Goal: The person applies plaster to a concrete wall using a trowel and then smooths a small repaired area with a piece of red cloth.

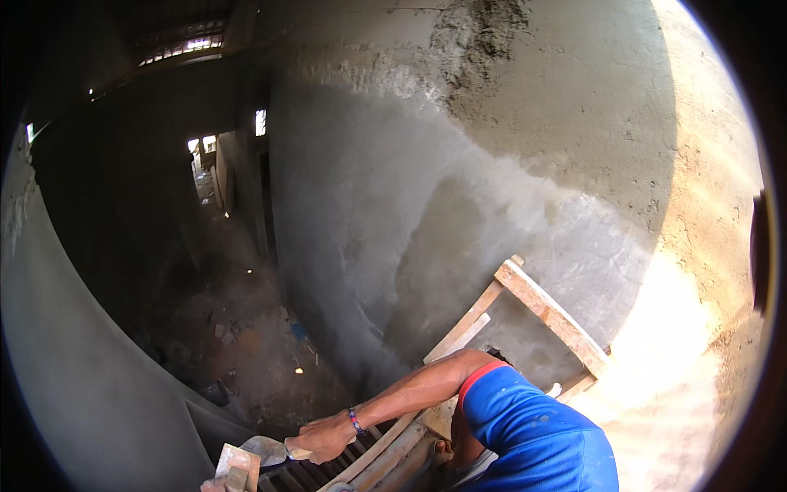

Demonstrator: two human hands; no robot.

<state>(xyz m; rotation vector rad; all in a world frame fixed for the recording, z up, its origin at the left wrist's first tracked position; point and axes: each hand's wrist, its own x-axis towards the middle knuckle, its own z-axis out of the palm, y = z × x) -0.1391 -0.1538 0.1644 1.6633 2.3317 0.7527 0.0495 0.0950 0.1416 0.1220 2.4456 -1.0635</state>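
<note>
My right hand, with a beaded bracelet at the wrist, reaches down and left across the lower middle. It is closed round the handle of a trowel, whose grey metal blade points left. Right beside the blade is a wooden float, a flat pale board with a small block on it. A little of my left hand shows at the bottom edge, its fingers on the float; the rest is cut off. The blade's tip seems to meet the float, though whether they touch I cannot tell.
Beneath me are wooden scaffold planks with a bare foot on them. A wooden frame leans by the plastered wall, which has damp and rough patches. Far below lies a rubble-strewn floor. Another grey wall rises at left.
</note>
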